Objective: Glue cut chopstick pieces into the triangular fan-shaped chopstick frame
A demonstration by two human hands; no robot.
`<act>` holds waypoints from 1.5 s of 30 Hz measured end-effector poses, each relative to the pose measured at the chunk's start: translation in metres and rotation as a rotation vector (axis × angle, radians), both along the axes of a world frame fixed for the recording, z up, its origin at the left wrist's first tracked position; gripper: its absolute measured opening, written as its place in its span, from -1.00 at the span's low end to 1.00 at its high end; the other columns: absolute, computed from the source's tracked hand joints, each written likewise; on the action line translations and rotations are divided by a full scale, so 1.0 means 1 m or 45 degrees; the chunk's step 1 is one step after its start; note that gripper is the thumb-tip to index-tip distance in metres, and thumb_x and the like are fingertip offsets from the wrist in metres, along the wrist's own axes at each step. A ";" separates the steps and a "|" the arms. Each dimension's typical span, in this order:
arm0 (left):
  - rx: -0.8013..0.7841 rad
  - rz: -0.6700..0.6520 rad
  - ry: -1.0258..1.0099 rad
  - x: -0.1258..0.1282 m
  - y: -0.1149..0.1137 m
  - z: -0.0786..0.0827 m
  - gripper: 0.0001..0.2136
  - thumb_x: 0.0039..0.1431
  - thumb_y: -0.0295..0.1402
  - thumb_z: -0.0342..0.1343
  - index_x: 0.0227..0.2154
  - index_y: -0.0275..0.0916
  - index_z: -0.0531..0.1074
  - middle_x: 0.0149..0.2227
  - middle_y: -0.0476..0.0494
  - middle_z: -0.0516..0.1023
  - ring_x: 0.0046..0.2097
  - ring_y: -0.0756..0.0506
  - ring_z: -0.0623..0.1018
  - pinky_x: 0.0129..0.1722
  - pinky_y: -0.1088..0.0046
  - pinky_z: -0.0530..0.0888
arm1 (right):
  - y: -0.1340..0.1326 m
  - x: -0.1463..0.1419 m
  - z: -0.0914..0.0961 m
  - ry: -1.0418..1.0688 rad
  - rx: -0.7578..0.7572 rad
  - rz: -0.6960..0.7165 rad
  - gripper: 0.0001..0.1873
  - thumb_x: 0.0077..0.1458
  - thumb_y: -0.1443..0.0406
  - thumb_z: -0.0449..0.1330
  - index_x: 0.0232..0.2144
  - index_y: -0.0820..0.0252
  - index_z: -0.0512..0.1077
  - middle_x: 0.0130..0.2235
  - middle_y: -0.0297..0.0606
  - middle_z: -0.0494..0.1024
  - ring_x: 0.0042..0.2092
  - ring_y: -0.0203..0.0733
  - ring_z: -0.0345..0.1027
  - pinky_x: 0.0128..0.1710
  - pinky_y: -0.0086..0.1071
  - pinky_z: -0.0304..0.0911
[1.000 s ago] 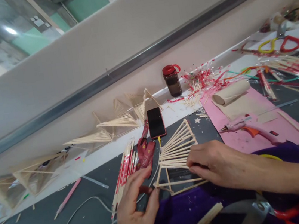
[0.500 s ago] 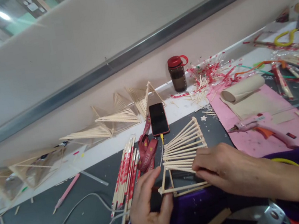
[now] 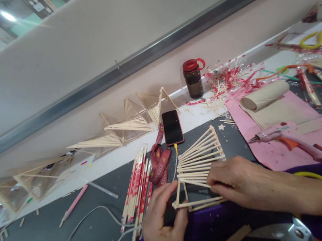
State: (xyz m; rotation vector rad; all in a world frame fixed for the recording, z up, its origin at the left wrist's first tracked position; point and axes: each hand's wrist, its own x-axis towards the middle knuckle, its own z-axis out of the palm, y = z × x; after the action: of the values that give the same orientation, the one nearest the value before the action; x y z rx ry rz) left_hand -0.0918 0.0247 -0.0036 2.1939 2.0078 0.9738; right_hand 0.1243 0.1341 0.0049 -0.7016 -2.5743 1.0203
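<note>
A fan-shaped frame of wooden sticks (image 3: 199, 159) lies flat on the dark table in front of me. My left hand (image 3: 161, 228) pinches the frame's near left corner between thumb and fingers. My right hand (image 3: 240, 183) rests on the frame's right side, fingers curled and pressing on the sticks there. A bundle of red-wrapped chopsticks (image 3: 137, 191) lies just left of my left hand.
A phone (image 3: 172, 127) on a yellow cable and a red lanyard (image 3: 159, 164) lie behind the frame. Finished stick structures (image 3: 127, 123) lean along the wall. A brown jar (image 3: 193, 78), a paper roll (image 3: 264, 96) and a glue gun (image 3: 286, 139) on a pink sheet sit to the right.
The view shifted slightly, so everything sits a little right and lower. My left hand slid from the table onto the frame's near left corner. My right hand stays on the frame.
</note>
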 end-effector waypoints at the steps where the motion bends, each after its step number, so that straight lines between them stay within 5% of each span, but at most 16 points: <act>1: 0.000 0.001 0.000 0.000 0.000 0.000 -0.71 0.08 -0.41 0.12 -0.09 -0.20 0.40 -0.14 -0.11 0.54 -0.12 -0.08 0.54 -0.12 0.45 0.48 | 0.000 0.000 0.000 0.002 -0.002 -0.001 -0.80 0.22 0.35 0.00 -0.42 0.21 0.36 -0.38 -0.32 0.48 -0.34 -0.31 0.31 -0.35 -0.45 0.10; 45: -0.103 0.026 -0.081 0.002 0.003 0.006 -0.73 0.10 -0.39 0.11 -0.10 -0.13 0.42 -0.15 -0.07 0.55 -0.15 -0.08 0.55 -0.16 0.43 0.49 | 0.002 -0.006 -0.004 -0.047 0.198 0.081 -0.78 0.23 0.35 0.01 -0.40 0.26 0.41 -0.37 -0.27 0.47 -0.38 -0.33 0.28 -0.40 -0.45 0.07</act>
State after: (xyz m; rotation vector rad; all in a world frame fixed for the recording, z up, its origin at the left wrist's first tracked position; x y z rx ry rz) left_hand -0.0900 0.0273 0.0021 2.0794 2.0087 0.9347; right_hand 0.1188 0.1360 0.0006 -0.6075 -2.6880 0.8206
